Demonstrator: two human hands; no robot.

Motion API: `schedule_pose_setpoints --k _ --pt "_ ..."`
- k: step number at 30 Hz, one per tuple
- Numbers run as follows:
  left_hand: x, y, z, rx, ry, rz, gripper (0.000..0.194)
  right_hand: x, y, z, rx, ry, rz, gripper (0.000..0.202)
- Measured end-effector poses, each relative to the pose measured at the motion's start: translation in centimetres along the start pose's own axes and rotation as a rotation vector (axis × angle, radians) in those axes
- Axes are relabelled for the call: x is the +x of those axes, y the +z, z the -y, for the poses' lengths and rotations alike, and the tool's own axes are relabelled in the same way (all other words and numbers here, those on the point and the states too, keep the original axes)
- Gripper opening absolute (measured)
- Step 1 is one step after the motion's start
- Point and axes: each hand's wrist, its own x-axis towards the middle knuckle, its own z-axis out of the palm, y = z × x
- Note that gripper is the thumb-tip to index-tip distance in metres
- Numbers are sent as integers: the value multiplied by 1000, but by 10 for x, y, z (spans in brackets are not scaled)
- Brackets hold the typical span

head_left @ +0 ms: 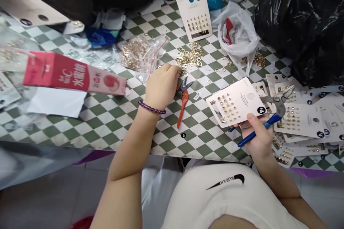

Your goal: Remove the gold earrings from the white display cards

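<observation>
My right hand (258, 135) is closed on a white earring card (236, 96) with rows of small studs, the thumb pressing on its lower edge. The same hand also grips pliers (251, 137) with blue handles, their metal jaws pointing up and right. My left hand (163, 84), with a purple bead bracelet (152, 107) on the wrist, reaches to the near edge of a pile of small gold rings (190, 55). Its fingers are bent together; what they hold, if anything, is hidden. Red-handled cutters (183, 103) lie just right of it.
Another earring card (194, 14) lies behind the rings. A clear bag of gold pieces (137, 52) and a pink carton (72, 73) are on the left. Stacked cards (301, 118) spread at the right below a black plastic bag (303, 21). A white bag (238, 35) stands near the back.
</observation>
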Motion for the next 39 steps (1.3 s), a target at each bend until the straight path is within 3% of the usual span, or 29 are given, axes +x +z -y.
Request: schedule_pose_setpoints --k 8,16,21,30,39 --pt "1 5 21 -122 72 -114 34 -1 -1 -3 23 -4 -2 15" --pt "3 3 28 -106 157 -13 18 -3 0 -2 45 -49 2 15" --pt "2 -1 19 -85 84 26 17 -3 -1 -1 46 -46 1 30" --pt "8 11 9 -161 -2 -85 17 -9 3 5 77 -79 17 47" --pt "5 10 23 -216 -36 -122 7 0 7 4 46 -26 -57 48"
